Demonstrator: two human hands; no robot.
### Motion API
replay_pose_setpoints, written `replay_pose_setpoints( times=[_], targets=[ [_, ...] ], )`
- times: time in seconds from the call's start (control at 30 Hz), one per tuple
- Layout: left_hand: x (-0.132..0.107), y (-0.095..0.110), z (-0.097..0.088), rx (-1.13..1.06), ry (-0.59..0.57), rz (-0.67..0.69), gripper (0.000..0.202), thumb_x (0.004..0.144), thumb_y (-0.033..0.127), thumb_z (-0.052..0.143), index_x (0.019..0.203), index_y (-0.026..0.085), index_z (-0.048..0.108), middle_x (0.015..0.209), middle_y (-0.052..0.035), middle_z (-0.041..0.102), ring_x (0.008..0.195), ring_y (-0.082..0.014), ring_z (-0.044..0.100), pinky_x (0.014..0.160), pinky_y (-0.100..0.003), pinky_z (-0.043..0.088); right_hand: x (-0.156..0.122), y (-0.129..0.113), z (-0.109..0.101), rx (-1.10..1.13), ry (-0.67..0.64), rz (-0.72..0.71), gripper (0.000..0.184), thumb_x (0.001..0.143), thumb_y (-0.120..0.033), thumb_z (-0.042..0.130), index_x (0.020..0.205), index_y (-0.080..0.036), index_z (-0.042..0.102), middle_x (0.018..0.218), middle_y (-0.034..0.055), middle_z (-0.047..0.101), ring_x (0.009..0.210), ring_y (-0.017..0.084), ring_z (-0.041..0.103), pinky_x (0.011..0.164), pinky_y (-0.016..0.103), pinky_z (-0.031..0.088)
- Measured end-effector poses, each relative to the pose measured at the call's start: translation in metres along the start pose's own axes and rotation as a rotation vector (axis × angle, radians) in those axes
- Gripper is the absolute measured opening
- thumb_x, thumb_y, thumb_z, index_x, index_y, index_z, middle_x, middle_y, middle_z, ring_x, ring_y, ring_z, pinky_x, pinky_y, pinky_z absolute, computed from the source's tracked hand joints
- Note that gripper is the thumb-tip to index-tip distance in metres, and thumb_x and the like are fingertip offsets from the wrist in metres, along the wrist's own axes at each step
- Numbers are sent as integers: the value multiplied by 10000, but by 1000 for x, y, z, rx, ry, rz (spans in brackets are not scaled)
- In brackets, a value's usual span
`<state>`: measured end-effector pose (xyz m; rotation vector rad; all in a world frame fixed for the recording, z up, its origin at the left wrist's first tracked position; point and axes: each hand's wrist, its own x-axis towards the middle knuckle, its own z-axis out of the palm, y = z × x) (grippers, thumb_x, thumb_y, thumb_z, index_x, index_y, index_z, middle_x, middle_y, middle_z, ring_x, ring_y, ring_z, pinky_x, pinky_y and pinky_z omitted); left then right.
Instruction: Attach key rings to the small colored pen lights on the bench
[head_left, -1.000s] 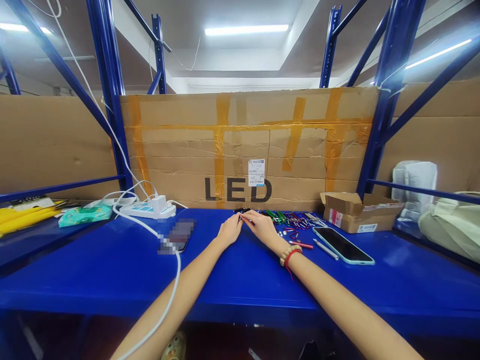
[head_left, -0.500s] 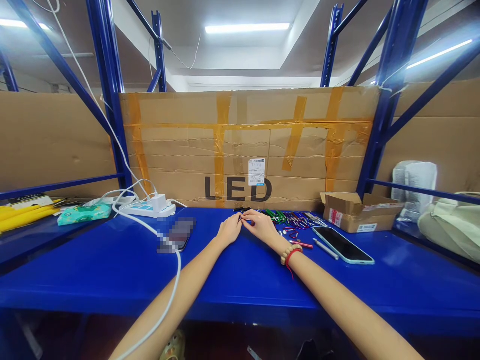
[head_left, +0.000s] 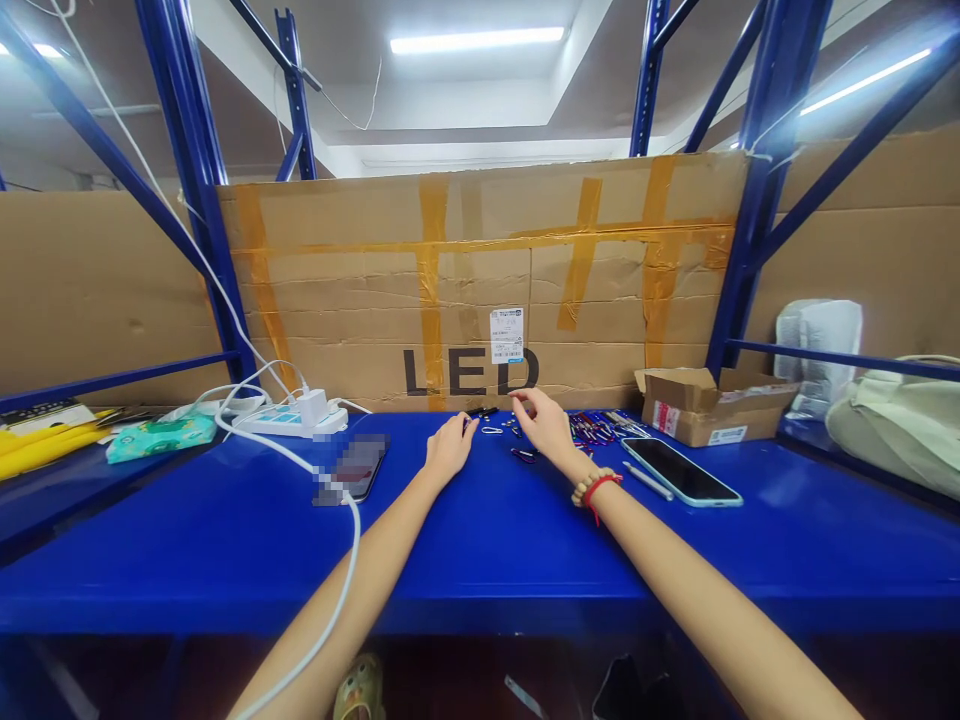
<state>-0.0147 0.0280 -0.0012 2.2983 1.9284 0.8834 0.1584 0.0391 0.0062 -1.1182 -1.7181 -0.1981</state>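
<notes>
My left hand point(head_left: 450, 447) rests at the middle of the blue table with its fingers pinched together. A small dark piece shows at the fingertips, too small to name. To the right, my right hand point(head_left: 547, 425) is held over small metal pieces, its fingers bent and slightly apart, with nothing visible between them. A silvery loop-shaped clip point(head_left: 492, 430) lies between the hands. Beyond and right of my right hand is a pile of small coloured metal clips point(head_left: 592, 430), partly hidden by it. A dark clip point(head_left: 523, 455) lies just below that hand.
On the right are a pen point(head_left: 648, 481), a phone point(head_left: 682, 472) and an open cardboard box point(head_left: 712, 405). A power strip point(head_left: 285, 420), a blurred phone point(head_left: 361, 468) and a white cable point(head_left: 352, 560) crossing my left forearm are at left. Cardboard point(head_left: 337, 300) stands behind.
My hands were together at the fingertips; now they are apart. The right hand has moved right and away, over the small pieces. The view has shifted slightly.
</notes>
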Motion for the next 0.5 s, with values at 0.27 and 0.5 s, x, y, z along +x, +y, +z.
replay_pose_setpoints(
  times=[0.27, 0.5],
  targets=[
    [-3, 7, 0, 100, 37, 59, 422, 907, 462, 214, 810, 204, 534, 944, -47, 600, 914, -188, 572, 707, -275, 414, 2, 17, -21, -233, -55, 150, 181, 782, -243, 494, 858, -234, 659, 938, 10, 685, 851, 185, 619, 650, 263, 438],
    [-6, 15, 3, 140, 24, 109, 472, 903, 465, 202, 691, 189, 520, 895, -43, 590, 855, -193, 579, 643, -285, 402, 3, 11, -15, -468, -446, 261, 175, 685, -353, 606, 688, -204, 697, 748, 78, 705, 747, 250, 640, 588, 298, 414]
  ],
)
